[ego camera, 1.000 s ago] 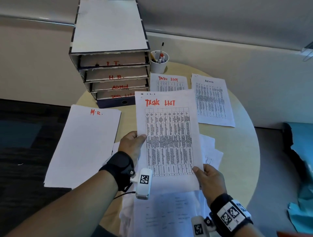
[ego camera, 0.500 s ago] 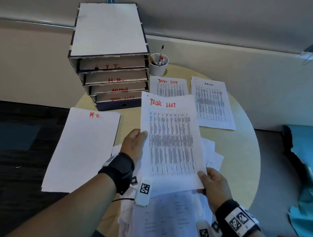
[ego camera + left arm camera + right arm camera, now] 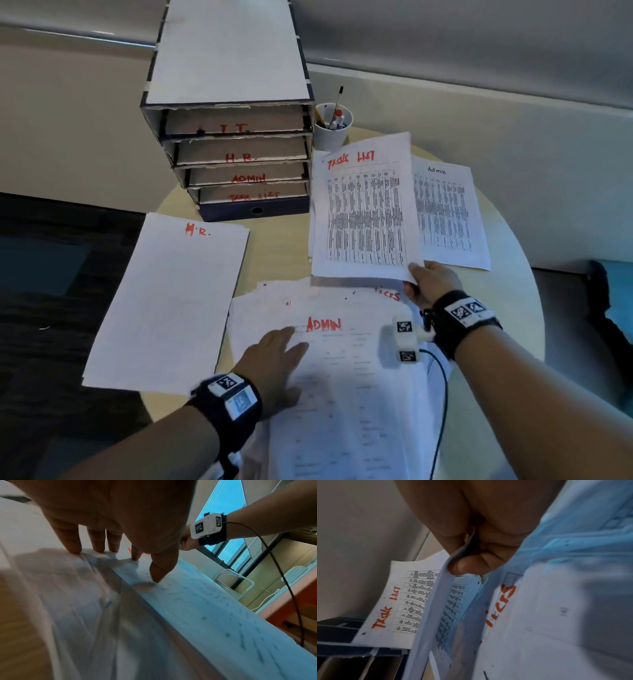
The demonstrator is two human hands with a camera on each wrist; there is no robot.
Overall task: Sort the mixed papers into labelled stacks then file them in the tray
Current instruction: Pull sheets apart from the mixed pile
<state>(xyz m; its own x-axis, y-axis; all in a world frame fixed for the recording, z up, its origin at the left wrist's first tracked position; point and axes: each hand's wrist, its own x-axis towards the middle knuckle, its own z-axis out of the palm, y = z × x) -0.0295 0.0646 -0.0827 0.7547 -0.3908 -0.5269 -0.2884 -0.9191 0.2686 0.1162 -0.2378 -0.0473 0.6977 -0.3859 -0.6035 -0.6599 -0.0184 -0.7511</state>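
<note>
Black wrist straps (image 3: 228,402) w/ white coded tags are worn on both bare forearms, a black cable (image 3: 440,394) trailing off the right.

One filing tray (image 3: 236,147) with four labelled shelves stands at upper centre. One cup (image 3: 333,127) of pens sits just right of it. Two hands show: left hand (image 3: 274,363), right hand (image 3: 430,282).

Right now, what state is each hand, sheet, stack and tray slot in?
Left hand: fingers spread, pressing the ADMIN sheet.
Right hand: pinching the Task List sheet's corner.
Task List sheet: held over the Task List stack, not released.
ADMIN sheet: atop the unsorted pile.
H.R. stack: flat, overhanging the table's edge.
Admin stack: flat.
Filing tray: labelled slots; contents unclear.
</note>
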